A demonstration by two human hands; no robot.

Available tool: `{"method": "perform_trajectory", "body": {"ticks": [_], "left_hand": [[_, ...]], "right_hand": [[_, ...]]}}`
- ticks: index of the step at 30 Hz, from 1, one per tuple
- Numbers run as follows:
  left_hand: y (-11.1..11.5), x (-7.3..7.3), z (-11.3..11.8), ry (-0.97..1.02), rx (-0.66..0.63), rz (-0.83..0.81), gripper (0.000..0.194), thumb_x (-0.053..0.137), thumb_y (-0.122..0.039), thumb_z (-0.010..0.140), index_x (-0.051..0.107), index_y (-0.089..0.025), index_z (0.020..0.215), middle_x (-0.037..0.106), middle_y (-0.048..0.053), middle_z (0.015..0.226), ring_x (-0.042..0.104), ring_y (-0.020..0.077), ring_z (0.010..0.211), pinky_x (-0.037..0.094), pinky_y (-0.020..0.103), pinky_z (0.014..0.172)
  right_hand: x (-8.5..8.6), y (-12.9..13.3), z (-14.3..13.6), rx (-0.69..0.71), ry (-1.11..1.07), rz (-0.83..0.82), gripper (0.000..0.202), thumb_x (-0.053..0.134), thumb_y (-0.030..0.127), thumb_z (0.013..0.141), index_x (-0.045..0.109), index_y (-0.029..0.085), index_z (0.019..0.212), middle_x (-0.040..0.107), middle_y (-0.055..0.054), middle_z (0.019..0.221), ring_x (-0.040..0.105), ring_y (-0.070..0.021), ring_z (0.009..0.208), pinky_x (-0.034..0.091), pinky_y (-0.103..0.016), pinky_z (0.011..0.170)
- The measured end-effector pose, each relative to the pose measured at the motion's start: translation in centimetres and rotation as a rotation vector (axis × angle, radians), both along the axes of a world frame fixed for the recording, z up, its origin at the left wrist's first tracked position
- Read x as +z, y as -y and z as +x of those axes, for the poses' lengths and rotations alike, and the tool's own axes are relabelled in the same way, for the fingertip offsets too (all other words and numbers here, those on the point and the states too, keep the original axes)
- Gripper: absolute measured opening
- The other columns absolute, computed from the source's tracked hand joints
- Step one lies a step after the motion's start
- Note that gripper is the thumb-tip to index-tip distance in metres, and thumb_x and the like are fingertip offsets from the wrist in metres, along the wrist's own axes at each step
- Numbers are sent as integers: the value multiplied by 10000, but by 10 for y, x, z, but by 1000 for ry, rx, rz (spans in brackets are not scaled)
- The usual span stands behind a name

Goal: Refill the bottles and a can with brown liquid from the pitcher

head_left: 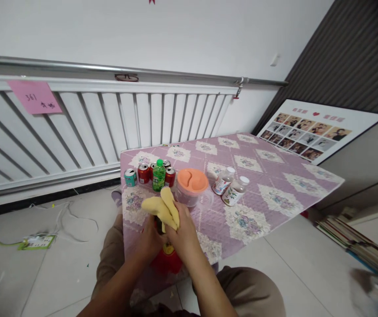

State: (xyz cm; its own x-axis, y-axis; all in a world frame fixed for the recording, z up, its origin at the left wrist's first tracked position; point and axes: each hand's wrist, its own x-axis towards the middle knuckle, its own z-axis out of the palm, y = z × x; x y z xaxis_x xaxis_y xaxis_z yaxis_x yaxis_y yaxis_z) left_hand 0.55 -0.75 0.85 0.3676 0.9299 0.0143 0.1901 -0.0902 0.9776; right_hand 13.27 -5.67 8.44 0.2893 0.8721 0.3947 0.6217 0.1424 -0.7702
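A folded yellow cloth [160, 208] is gripped in my right hand [184, 226], its loose ends sticking up over the fingers. My left hand [151, 241] is closed beside it, around a dark object that the cloth and fingers mostly hide. Below both hands lies something red with a yellow mark [167, 260], partly covered by my wrists. Just beyond the cloth stand a green drink bottle [159, 176] and several cans, among them a teal can [130, 177] and a red can [143, 174]. A clear container with an orange divided lid [197, 181] is to their right.
Two clear bottles with white caps, one with a red-and-blue label [222, 182] and one with a leaf label [235, 192], stand further right on the flowered tablecloth [261, 176]. A white radiator [172, 114] runs behind the table. A photo board [321, 127] leans at the far right.
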Motion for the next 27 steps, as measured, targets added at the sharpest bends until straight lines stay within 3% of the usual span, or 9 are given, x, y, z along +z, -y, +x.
{"method": "perform_trajectory", "body": {"ticks": [6,9,11,14,17,24,27], "left_hand": [[-26,15,-29,-110,-278,-26,676,805,-250,705,548,-196,1327,726,89,1146,692,314,1066,569,471,978],[-36,19,-34,-177,-340,-63,595,769,-210,712,588,-181,1278,738,68,1069,690,303,1016,572,473,956],[-36,20,-30,-153,-347,-63,639,772,-188,705,573,-182,1312,733,69,1126,680,298,1046,566,468,977],[-26,21,-20,-57,-295,1,751,767,-161,716,506,-209,1419,693,82,1296,655,292,1155,530,466,1056],[-13,20,-10,-3,-181,66,737,759,-148,740,507,-231,1429,658,88,1381,617,294,1262,477,467,1129],[-1,7,3,-117,61,96,683,781,-118,705,525,-196,1334,672,116,1261,654,296,1164,523,465,1030],[1,5,4,-135,87,149,615,797,-152,718,551,-198,1279,680,116,1220,649,310,1150,516,477,1020]], "right_hand": [[7,-2,10,57,-101,-53,551,602,200,789,593,172,1339,692,-141,1259,663,-288,1155,555,-455,1004],[6,-3,9,48,-149,-60,560,606,215,778,603,176,1337,692,-135,1252,667,-286,1134,558,-459,992],[4,-2,9,23,-190,-72,562,613,244,778,600,173,1336,693,-137,1245,666,-292,1132,555,-467,994],[-2,-1,10,-7,-250,-97,568,622,286,781,588,184,1339,699,-123,1238,665,-296,1142,549,-468,1003],[-10,0,12,-28,-295,-119,577,617,328,810,561,189,1367,692,-119,1264,662,-302,1160,547,-478,1009],[-28,13,1,-93,-342,-62,560,582,403,910,524,191,1426,661,-144,1334,654,-317,1193,562,-501,993],[-36,18,-13,-148,-257,17,598,581,416,937,463,220,1489,578,-160,1474,572,-336,1339,499,-553,1093]]}}
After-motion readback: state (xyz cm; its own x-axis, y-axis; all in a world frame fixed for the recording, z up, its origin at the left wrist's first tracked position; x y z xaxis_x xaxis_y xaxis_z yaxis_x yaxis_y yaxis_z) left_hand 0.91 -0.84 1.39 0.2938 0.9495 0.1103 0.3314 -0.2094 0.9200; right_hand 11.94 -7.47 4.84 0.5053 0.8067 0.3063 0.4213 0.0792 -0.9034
